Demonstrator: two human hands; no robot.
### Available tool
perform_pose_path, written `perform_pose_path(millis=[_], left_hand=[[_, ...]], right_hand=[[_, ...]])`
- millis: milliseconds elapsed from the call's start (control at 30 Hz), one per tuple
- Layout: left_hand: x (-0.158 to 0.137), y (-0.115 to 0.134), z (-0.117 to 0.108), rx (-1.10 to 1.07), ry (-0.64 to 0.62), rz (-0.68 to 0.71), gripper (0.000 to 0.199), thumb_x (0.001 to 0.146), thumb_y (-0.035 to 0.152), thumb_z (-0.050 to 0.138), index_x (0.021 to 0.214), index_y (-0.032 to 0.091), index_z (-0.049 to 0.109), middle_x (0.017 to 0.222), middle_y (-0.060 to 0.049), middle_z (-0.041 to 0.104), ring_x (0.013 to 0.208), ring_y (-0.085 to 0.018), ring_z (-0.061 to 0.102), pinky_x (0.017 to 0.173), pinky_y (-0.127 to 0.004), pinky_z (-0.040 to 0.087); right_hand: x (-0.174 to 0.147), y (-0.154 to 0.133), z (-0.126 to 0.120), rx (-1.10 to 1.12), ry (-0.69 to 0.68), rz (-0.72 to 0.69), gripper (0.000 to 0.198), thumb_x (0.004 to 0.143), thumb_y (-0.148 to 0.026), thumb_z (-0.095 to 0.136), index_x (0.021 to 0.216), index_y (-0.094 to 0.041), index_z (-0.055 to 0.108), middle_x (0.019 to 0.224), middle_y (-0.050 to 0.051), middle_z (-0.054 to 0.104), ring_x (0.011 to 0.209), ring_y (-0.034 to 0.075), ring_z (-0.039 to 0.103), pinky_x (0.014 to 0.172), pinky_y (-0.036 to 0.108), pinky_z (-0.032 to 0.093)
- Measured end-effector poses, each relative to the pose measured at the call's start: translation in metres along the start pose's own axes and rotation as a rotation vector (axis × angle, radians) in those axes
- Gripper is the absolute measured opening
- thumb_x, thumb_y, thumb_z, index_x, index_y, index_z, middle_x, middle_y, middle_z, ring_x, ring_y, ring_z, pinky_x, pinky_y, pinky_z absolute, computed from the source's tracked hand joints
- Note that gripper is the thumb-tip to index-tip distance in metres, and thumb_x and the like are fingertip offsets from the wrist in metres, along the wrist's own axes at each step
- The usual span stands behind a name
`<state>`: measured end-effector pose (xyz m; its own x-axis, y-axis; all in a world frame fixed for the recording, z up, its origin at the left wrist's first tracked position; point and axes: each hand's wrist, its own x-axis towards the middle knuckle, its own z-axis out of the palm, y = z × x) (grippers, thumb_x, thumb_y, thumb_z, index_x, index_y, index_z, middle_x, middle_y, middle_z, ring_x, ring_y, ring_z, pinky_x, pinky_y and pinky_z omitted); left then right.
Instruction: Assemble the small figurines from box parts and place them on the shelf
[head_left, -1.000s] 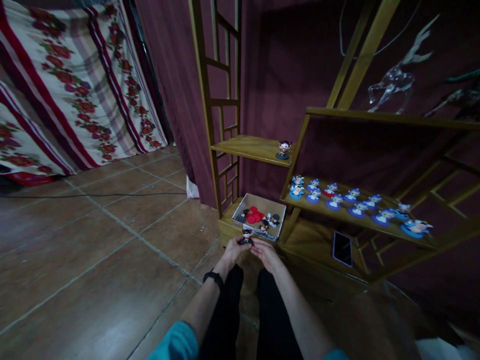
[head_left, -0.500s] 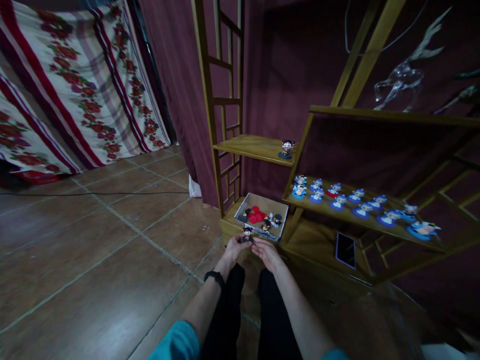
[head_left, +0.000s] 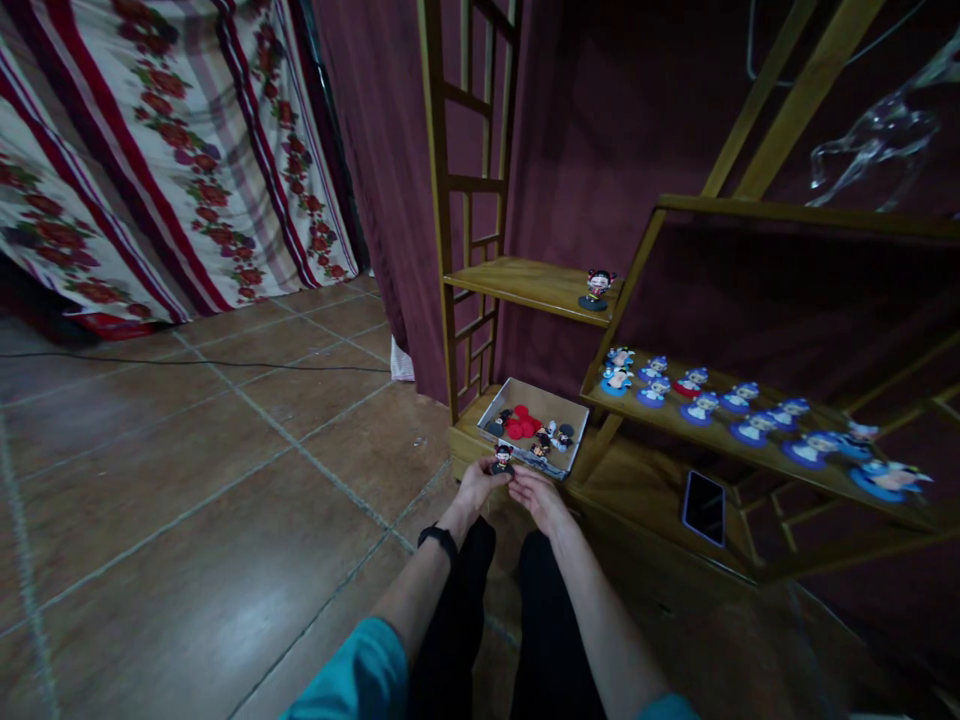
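Note:
A small figurine (head_left: 503,456) with dark hair buns and a dark round base is held upright between my hands. My left hand (head_left: 478,485) is closed on its base from the left. From the right, the fingers of my right hand (head_left: 537,496) close in on the same base. Just beyond my hands lies an open cardboard box (head_left: 495,401) with red discs (head_left: 523,424) and several small figurine parts inside. A similar figurine (head_left: 598,288) stands on a dark base at the right end of the wooden shelf (head_left: 525,280) above.
A lower wooden shelf (head_left: 667,418) on the right bears several blue and white figurines on round bases. Below it lies a phone (head_left: 705,508). A clear deer ornament (head_left: 877,140) stands high on the right. A black cable (head_left: 225,363) crosses the tiled floor.
My view has turned slightly, so the shelves sit further right or lower in the picture. Both hands still hold the figurine in much the same pose.

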<state>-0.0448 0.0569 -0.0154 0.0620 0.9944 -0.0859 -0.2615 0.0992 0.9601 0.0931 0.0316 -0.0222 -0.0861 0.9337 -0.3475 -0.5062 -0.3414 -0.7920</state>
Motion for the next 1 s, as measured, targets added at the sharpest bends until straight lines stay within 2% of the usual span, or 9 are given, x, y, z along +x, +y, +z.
perform_pose_path(millis=[133,433,633,1000], left_hand=[[0.003,-0.001,0.002,0.016,-0.004,-0.021,0.041,0.041,0.017,0.077,0.079,0.014,0.064,0.071,-0.002,0.065,0.065,-0.014,0.056,0.068,-0.027,0.041],[0.003,0.0,0.007,0.028,-0.105,-0.056,0.04,0.043,0.021,0.077,0.08,0.012,0.066,0.074,-0.005,0.067,0.068,-0.015,0.058,0.07,-0.028,0.041],[0.005,-0.003,0.006,0.052,-0.126,-0.062,0.043,0.044,0.021,0.077,0.084,0.012,0.065,0.073,-0.004,0.066,0.066,-0.014,0.057,0.07,-0.028,0.042],[0.0,0.006,0.009,-0.031,-0.146,-0.125,0.051,0.043,0.018,0.078,0.092,0.012,0.064,0.069,-0.003,0.065,0.065,-0.013,0.055,0.072,-0.028,0.041]], right_hand=[[0.005,0.002,0.0,0.008,0.029,0.029,0.026,0.067,-0.016,0.06,0.092,-0.021,0.062,0.08,0.003,0.069,0.07,0.013,0.064,0.073,0.029,0.05],[0.012,0.005,-0.001,0.07,0.119,0.06,0.017,0.068,-0.027,0.065,0.083,-0.02,0.061,0.063,-0.002,0.064,0.055,0.009,0.059,0.062,0.023,0.049],[0.012,0.004,0.0,0.067,0.084,0.047,0.013,0.068,-0.025,0.065,0.079,-0.019,0.061,0.061,-0.001,0.063,0.054,0.009,0.058,0.062,0.024,0.049],[0.01,0.002,-0.001,0.059,0.075,0.051,0.009,0.071,-0.021,0.06,0.079,-0.018,0.061,0.066,0.001,0.065,0.057,0.01,0.059,0.064,0.025,0.049]])
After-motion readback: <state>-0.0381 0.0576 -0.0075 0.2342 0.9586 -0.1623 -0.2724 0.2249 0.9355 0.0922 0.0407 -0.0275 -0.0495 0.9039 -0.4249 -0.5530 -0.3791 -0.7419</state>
